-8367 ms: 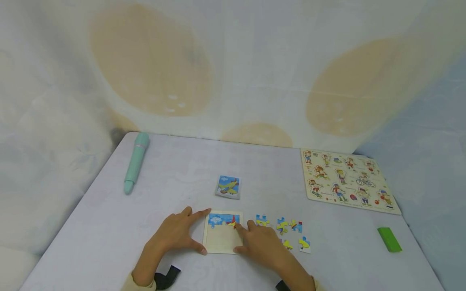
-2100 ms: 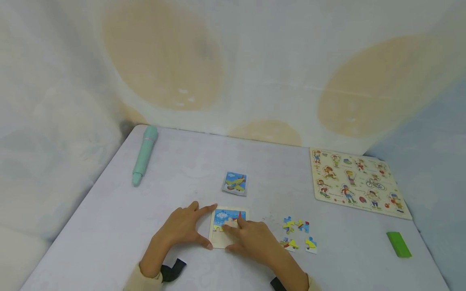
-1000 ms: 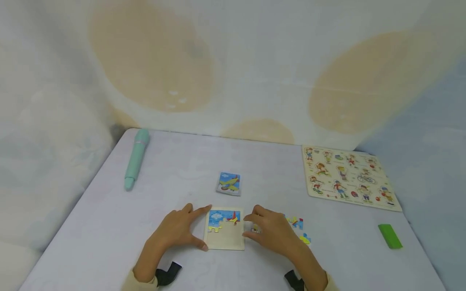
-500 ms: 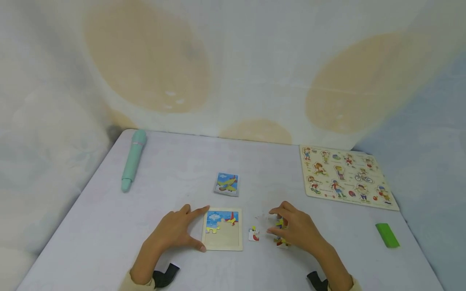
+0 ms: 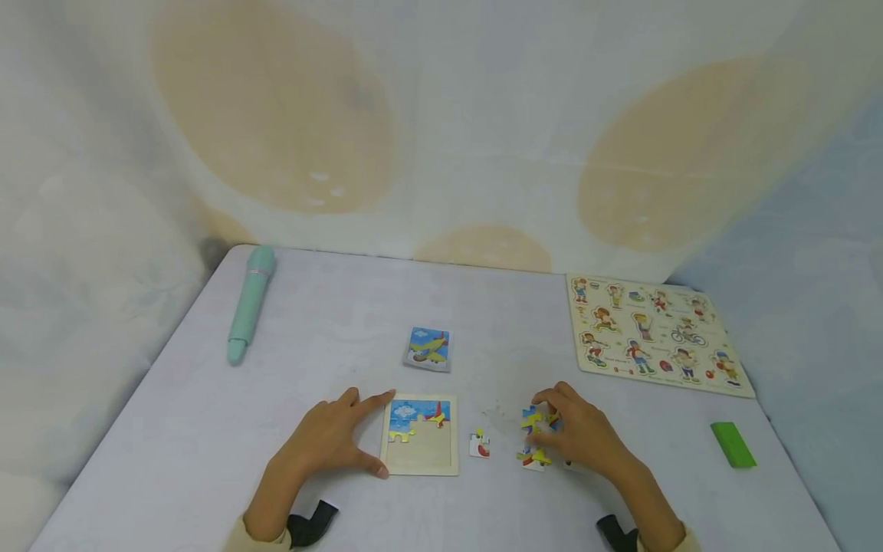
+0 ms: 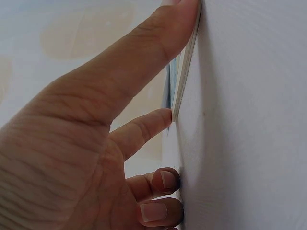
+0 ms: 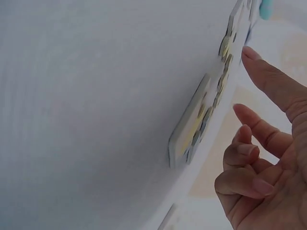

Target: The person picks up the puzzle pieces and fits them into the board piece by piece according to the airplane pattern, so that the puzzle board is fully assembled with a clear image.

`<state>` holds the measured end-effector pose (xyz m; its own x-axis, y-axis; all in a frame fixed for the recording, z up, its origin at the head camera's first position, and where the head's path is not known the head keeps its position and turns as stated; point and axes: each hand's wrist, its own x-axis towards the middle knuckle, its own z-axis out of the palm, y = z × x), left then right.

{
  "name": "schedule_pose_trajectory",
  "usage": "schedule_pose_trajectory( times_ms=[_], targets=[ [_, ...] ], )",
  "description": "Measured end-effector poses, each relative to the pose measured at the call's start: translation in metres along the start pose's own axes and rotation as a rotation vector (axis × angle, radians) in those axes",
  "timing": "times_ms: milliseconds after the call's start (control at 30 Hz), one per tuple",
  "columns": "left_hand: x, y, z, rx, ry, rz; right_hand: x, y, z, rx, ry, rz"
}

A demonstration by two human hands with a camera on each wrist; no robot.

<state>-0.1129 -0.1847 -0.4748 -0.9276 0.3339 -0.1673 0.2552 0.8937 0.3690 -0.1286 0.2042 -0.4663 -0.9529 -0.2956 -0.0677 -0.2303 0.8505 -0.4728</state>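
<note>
My left hand (image 5: 324,437) spans the left side of a small wooden puzzle tray (image 5: 428,458), thumb at the near corner and index fingertip at the far one. In the left wrist view both touch the tray's edge (image 6: 181,86). Blue sky pieces, a red tail and a yellow bit fill the tray's upper part; bare wood shows below. My right hand (image 5: 585,433) hovers over several loose jigsaw pieces (image 5: 531,420), partly hiding them. Its thumb and fingers stand apart around nothing in the right wrist view. One red-and-white jigsaw piece (image 5: 480,445) lies just right of the tray.
Behind the tray lies an airplane picture card (image 5: 428,349). A mint-green microphone-shaped stick (image 5: 251,307) is at the back left. The back right corner holds a wooden board with children's figures (image 5: 651,337), and a green block (image 5: 733,445) lies in front of it.
A blue-and-yellow piece has joined the tray's left side. My right hand set the red-and-white piece beside the tray, then moved right over the other pieces. The left hand stays at the tray.
</note>
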Motion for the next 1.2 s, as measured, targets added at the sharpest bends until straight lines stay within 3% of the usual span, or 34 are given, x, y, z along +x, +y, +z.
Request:
schedule_pose_trajectory(
  times_ms=[333,733,1200],
  targets=[
    [-0.002,0.001,0.000,-0.020,-0.012,-0.013,0.001,0.010,0.003,0.054,-0.026,0.009],
    [-0.001,-0.002,0.001,0.004,0.021,0.027,0.001,0.009,0.001,0.022,-0.015,-0.036],
    [0.000,0.001,-0.001,-0.020,-0.004,-0.005,0.005,0.013,0.008,-0.052,0.008,-0.074]
  ],
)
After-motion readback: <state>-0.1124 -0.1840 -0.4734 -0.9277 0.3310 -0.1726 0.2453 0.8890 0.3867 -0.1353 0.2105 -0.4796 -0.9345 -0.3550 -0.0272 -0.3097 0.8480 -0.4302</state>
